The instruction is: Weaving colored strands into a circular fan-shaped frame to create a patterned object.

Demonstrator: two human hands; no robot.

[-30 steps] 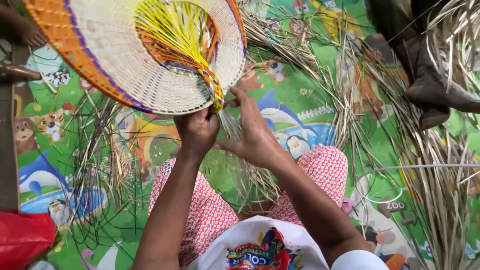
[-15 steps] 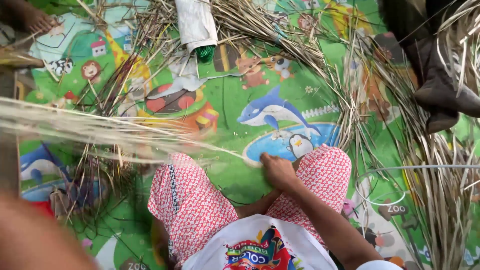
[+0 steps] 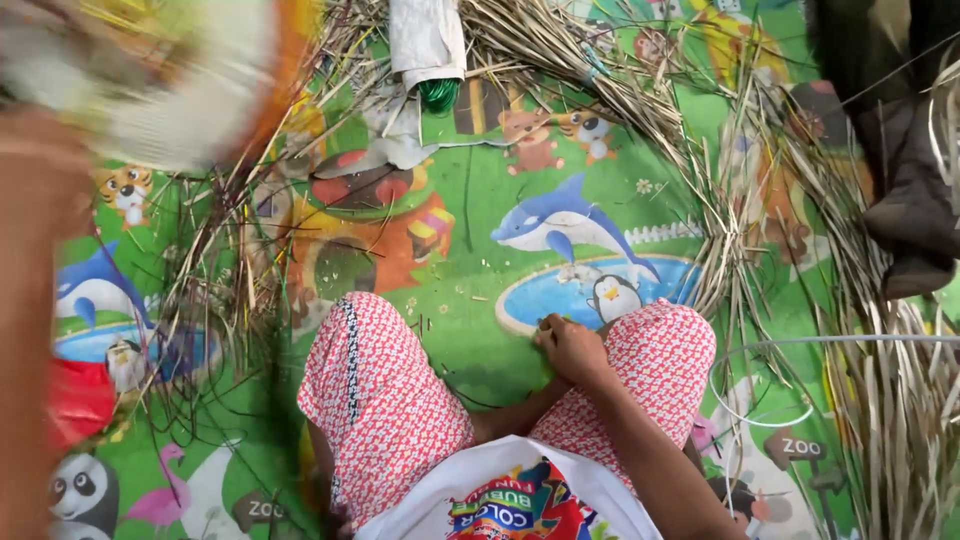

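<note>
My left hand (image 3: 40,150) and forearm are a motion-blurred shape at the far left, raised high. It grips a round woven fan (image 3: 170,90), cream with an orange rim, blurred at the top left. My right hand (image 3: 572,350) rests low on the colourful animal-print play mat (image 3: 470,210), just inside my right knee. Its fingers are curled down against the mat and I see nothing in them. My crossed legs in red-and-white patterned trousers (image 3: 380,390) fill the lower middle.
Dry palm strips (image 3: 600,70) lie heaped across the top and down the right side (image 3: 900,400). A white roll with a green end (image 3: 430,60) lies at top centre. Dark cloth (image 3: 900,200) sits at right and a red object (image 3: 75,400) at left.
The fan has swung from in front of me out to the upper left with my left hand. My right hand has let go of it and dropped to the mat by my knee.
</note>
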